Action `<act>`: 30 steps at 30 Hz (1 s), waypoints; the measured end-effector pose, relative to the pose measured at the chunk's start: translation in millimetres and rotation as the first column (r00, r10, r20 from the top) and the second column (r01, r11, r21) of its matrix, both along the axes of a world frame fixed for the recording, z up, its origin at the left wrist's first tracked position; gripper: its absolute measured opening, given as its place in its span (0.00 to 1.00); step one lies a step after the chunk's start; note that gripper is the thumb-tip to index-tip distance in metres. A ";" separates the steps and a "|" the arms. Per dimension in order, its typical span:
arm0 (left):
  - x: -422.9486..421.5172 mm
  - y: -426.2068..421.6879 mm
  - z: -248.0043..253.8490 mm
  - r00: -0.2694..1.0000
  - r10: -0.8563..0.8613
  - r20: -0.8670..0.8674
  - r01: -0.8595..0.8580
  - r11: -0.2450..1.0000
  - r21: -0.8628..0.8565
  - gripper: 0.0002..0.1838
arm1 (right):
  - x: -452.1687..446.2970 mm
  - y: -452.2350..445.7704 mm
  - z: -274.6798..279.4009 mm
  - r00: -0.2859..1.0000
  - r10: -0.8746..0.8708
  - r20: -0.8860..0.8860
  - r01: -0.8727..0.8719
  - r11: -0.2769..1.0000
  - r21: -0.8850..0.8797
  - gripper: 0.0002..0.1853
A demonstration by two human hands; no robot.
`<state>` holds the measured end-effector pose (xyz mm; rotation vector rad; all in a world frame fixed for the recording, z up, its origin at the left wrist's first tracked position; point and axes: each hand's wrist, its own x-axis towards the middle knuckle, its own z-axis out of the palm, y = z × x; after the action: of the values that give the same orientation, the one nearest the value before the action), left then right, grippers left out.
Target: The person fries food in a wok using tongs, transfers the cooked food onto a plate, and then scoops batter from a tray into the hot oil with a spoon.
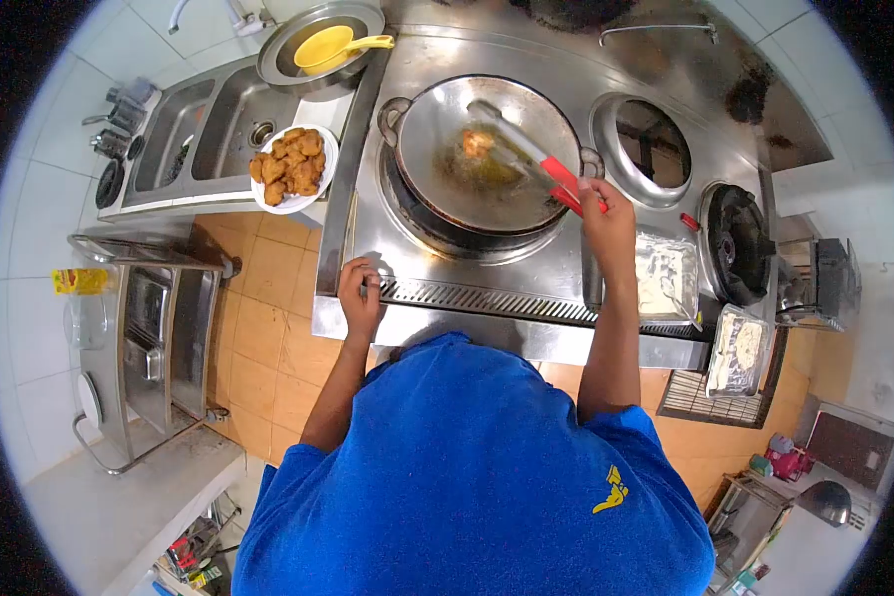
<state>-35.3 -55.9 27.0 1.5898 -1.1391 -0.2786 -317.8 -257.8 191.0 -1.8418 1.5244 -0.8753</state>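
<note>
In my right hand (609,211) are metal tongs (515,132) with red handles, reaching over the large wok (427,119). A browned fried piece (477,145) sits near the wok's middle in shallow oil, by the tips of the tongs. My left hand (359,286) rests at the front left edge of the steel stove, its fingers curled; whether anything is in them is hidden. To the left, a white plate (294,206) is piled with brown fried pieces (290,162).
Behind the plate are a double sink (202,127) and a metal basin (270,62) holding a yellow strainer (323,50). Right of the wok are a ring burner opening (606,149), two trays with pale batter (663,278) (738,350) and a black burner (737,243). A steel cart (174,260) stands left.
</note>
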 end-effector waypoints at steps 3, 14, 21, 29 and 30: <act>1.4 -0.6 -2.9 1.000 0.015 0.016 -0.015 1.000 -0.014 0.05 | -2.8 -1.9 -14.2 0.999 0.043 0.009 -0.043 0.999 -0.030 0.16; 2.2 0.6 -3.2 1.000 0.005 0.011 -0.005 1.000 -0.003 0.06 | -6.2 3.4 -8.8 1.000 0.014 0.016 -0.015 0.997 0.078 0.14; -0.3 -0.5 3.0 1.000 -0.013 0.008 0.013 1.000 -0.024 0.06 | 0.4 4.8 10.8 0.996 -0.018 0.090 0.014 0.999 0.047 0.16; -1.3 -0.8 1.6 0.999 -0.005 0.045 0.007 0.999 -0.032 0.06 | -5.8 0.7 -6.1 1.000 -0.001 0.002 0.001 1.000 0.021 0.16; -1.0 -0.5 1.2 0.999 -0.007 0.050 0.008 1.000 -0.026 0.06 | -6.1 2.4 -2.7 1.000 -0.014 0.026 0.013 1.000 0.011 0.16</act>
<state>-36.2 -56.4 28.1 1.5770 -1.1830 -0.2290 -323.9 -255.4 188.3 -1.8077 1.5243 -0.8921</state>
